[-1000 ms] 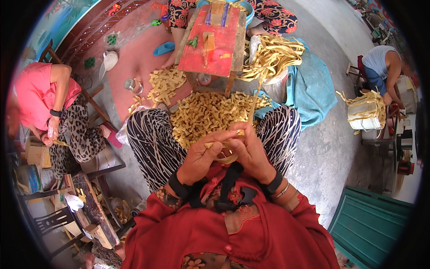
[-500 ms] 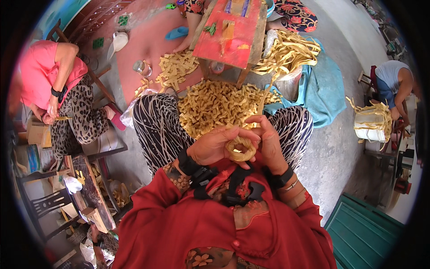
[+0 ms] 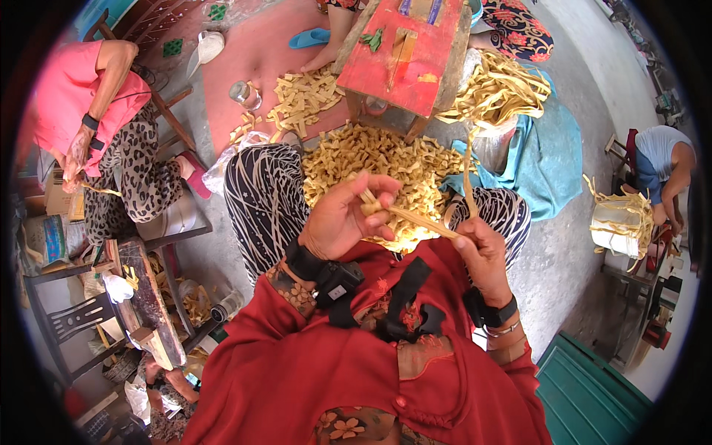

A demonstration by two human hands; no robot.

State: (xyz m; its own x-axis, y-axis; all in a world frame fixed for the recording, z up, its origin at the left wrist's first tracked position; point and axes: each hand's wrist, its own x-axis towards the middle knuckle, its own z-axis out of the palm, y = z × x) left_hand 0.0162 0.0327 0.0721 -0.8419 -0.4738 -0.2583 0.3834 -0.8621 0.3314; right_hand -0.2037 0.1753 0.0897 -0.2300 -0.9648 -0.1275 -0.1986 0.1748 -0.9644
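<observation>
My left hand [image 3: 337, 219] closes around a small folded roll of pale yellow, flat plant-like strip [image 3: 419, 219], palm turned partly up. From it the strip stretches taut to my right hand [image 3: 488, 259], where thumb and fingers pinch it. Beyond that pinch, the strip's tail rises past my right knee toward a tub heaped with long matching strips [image 3: 512, 81]. Just past my hands, between my knees, lies a large pile of short folded yellow pieces [image 3: 371, 159]. The strip's exact material is not clear.
A red-topped wooden bench [image 3: 393, 59] stands ahead, with flat pieces [image 3: 304, 100] and a glass jar [image 3: 243, 93] to its left. Blue cloth [image 3: 549, 170] drapes by the tub. One person [image 3: 89, 111] sits at left, another [image 3: 660, 163] at right. A green panel [image 3: 589, 386] lies lower right.
My hands were close together around a looped ring of strip. Now they are apart, the right drawn outward to the right, with the strip pulled straight between them and its tail lifted.
</observation>
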